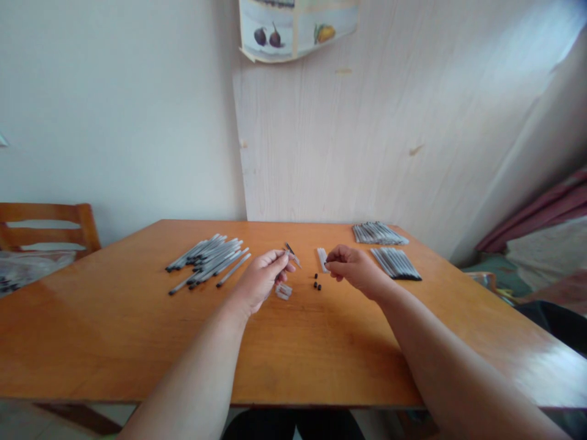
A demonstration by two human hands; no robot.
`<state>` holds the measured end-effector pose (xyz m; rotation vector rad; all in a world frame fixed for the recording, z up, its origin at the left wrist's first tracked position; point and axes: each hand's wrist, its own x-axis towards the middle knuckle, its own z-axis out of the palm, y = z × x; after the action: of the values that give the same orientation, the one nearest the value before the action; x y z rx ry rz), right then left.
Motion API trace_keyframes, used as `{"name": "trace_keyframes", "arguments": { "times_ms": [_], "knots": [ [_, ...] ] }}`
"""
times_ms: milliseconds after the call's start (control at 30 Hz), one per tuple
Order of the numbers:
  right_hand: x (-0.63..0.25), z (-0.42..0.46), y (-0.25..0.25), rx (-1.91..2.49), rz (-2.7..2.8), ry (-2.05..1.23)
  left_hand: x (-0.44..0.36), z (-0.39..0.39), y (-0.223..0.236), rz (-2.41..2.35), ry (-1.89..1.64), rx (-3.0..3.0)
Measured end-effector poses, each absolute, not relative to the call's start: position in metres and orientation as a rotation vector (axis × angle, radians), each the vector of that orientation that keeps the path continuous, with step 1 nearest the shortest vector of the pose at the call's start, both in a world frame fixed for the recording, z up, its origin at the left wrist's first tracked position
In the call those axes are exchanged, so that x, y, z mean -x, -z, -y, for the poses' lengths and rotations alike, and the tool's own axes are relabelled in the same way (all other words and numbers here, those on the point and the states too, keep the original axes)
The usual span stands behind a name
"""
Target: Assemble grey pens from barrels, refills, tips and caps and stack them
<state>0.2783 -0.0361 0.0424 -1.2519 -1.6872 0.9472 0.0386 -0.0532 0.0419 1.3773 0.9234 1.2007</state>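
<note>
My left hand (270,269) is closed, thumb against fingers, around a thin, see-through piece (296,259) whose kind is too small to make out. Just beyond it lies a slim black-tipped item (288,247). Below my left fingers are several short clear plastic pieces (284,293). My right hand (351,269) pinches a small black plug (326,263), mostly hidden by the fingers. Beside it lie white tubes (321,256) side by side. Between the hands, three small black plugs (315,285) rest on the wooden table (293,354).
A loose heap of grey pens with black ends (215,260) lies at left. On the right are a neat row of pens (397,263) and another bundle (378,233) behind it. A wooden chair (46,235) stands at the far left, and a wall (312,153) rises behind the table.
</note>
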Motion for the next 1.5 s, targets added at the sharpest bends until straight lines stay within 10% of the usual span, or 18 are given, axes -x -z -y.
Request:
{"name": "trace_keyframes", "arguments": {
  "times_ms": [1500],
  "knots": [
    [-0.251,0.068,-0.054,1.034,1.887,-0.865,-0.055,0.069,-0.041,-0.867,-0.842,-1.680]
  ]
}}
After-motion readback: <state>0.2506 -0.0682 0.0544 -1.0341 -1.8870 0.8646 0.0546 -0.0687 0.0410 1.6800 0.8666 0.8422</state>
